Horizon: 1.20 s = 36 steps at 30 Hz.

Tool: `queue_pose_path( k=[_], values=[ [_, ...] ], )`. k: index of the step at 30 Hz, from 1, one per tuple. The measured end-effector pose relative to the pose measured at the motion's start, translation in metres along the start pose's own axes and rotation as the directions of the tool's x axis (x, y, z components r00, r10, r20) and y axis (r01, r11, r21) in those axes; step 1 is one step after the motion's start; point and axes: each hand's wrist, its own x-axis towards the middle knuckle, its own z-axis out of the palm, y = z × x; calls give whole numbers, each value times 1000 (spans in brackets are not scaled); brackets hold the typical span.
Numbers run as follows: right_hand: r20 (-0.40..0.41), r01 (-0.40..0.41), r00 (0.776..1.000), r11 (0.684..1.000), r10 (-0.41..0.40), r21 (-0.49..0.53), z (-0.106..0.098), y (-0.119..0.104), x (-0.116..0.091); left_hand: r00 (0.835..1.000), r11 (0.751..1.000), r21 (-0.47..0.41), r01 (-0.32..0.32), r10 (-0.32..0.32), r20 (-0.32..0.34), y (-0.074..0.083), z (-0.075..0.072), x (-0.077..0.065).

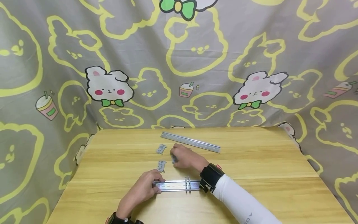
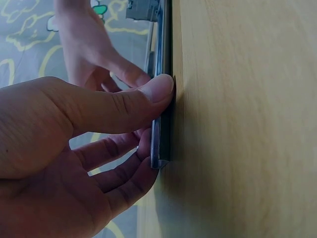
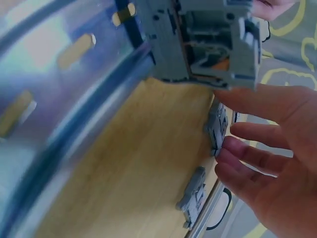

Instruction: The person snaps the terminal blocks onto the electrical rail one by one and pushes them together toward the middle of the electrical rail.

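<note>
My left hand (image 1: pixel 146 186) grips the left end of a slotted metal DIN rail (image 1: pixel 173 186) low over the table; in the left wrist view the thumb presses one edge and the fingers curl behind it. Two thin grey terminal blocks (image 1: pixel 187 184) stand side by side across this rail; one terminal block (image 3: pixel 203 44) looms large in the right wrist view. Beyond the rail, my right hand (image 1: pixel 184 156) pinches a loose grey terminal block (image 3: pixel 216 126) between thumb and fingertips, mostly covered by the hand in the head view.
Two more loose terminal blocks, a nearer one (image 1: pixel 161 166) and a farther one (image 1: pixel 161 149), lie left of my right hand. A second DIN rail (image 1: pixel 191 142) lies slanted at the back of the wooden table (image 1: pixel 265 161). Patterned curtain (image 1: pixel 156 59) surrounds the back and sides.
</note>
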Motion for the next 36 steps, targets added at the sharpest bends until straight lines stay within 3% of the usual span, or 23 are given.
queue_pose_path(
  k=[10, 16, 25, 36],
  values=[
    [-1, 11, 1000, 1000, -11, -21, -5, 2, -3, 1000, 1000, 1, -10, 10, 4, 5, 2, 4],
    [-64, 22, 998, 1000, -23, -17, -17, 2, -19, 1000, 1000, 5, -5, 5, -2, 4, 3, 2],
    [-167, 25, 986, 1000, -21, 18, -38, 9, -63, 1000, 1000, 6, 6, -6, -7, 3, 3, 0],
    [-194, 19, 981, 998, -8, 52, -30, 22, -132, 999, 1000, -5, 26, -26, -19, -1, 3, -3]
  ],
)
